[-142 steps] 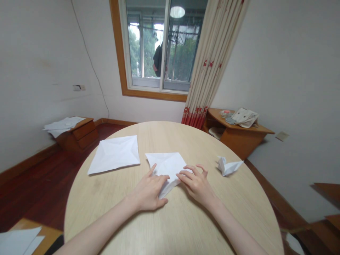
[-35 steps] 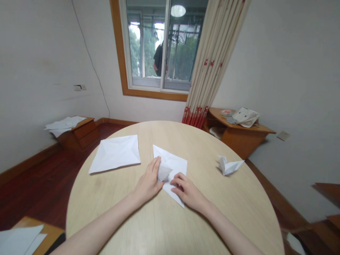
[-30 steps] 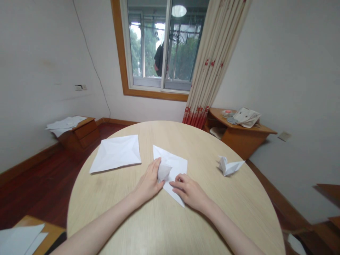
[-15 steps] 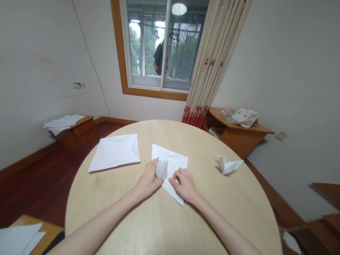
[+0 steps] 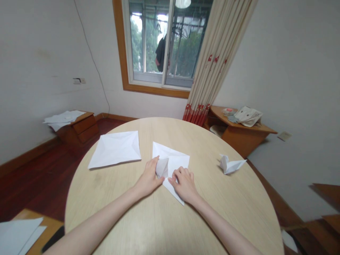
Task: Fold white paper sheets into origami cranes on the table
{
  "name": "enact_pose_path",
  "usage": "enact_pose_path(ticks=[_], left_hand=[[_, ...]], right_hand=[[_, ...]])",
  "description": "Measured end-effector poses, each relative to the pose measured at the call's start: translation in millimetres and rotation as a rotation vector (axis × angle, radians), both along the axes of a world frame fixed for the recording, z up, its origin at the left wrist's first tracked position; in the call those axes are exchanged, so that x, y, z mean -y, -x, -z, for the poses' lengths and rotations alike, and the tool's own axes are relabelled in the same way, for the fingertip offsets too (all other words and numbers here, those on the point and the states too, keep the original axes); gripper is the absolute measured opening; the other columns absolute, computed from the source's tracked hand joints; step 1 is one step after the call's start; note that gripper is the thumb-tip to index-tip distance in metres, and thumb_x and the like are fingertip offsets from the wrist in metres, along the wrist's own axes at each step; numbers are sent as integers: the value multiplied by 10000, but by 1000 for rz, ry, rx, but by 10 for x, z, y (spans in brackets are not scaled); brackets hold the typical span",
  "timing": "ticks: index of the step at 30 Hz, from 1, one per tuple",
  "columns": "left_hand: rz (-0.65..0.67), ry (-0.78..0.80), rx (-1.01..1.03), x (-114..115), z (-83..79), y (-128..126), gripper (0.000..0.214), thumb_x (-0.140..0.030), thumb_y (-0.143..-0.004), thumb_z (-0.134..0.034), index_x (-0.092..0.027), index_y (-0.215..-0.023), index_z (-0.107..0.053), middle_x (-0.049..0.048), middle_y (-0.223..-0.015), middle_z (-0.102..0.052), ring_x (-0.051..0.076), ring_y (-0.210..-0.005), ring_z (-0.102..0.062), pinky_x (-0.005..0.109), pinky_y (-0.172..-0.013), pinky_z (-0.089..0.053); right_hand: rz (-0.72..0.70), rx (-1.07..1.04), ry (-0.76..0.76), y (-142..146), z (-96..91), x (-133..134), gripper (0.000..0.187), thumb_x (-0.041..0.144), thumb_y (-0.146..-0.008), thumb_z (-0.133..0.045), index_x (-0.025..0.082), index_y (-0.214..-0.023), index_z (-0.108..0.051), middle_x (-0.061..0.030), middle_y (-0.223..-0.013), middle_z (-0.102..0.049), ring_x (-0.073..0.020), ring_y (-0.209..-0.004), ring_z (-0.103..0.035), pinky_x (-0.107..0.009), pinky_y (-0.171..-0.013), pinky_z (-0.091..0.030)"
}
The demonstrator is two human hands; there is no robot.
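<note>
One folded sheet (image 5: 178,162) lies on bench (image 5: 170,226). Left grip (image 5: 149,179) spread, touching sheet's left edge; right grip (image 5: 185,183) curled over sheet's right side, pinch cannot be told. Cabinet (image 5: 239,141), beyond sheet to right: one pale item (image 5: 217,130) inside.

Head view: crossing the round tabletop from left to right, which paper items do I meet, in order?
Flat creased white paper → partly folded white paper with a raised flap → small origami bird.
</note>
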State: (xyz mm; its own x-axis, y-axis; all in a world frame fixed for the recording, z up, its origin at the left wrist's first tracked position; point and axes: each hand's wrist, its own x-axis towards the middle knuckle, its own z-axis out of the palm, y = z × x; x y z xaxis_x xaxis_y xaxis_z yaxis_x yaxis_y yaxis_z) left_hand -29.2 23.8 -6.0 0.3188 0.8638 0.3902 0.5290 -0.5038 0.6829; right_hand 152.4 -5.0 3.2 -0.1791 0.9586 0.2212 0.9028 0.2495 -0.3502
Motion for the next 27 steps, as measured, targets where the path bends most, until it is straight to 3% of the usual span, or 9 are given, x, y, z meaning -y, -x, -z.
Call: enact_pose_path(ticks=[11,20,27], left_hand=[[42,-3,2,-32,14,34,811,-202,-716,-608,-158,-1441,-247,165,-1407,-393,328,-1305,-354,532,-1091,-275],[91,24,-44,-59,12,99,866,-225,-732,-624,-132,-1467,-176,184,-1465,-319,326,-1350,-293,525,-1112,-240],[101,-41,-144,-58,-63,148,883,-264,-756,-632,-150,-1479,-138,183,-1460,-324,321,-1342,-305,519,-1089,-282]], right_hand=[[-12,24,-1,6,-7,-6,170,294,-883,-534,209,-737,-524,-25,-890,-571,-213,-887,-490,-340,-746,-282],[-14,-2,-35,4,20,7,199,338,-876,-572,205,-737,-521,-23,-881,-565,-212,-887,-490,-343,-759,-287],[-22,9,-61,-3,35,7,211,357,-877,-572,209,-736,-524,-24,-876,-566,-212,-878,-491,-341,-756,-289]])
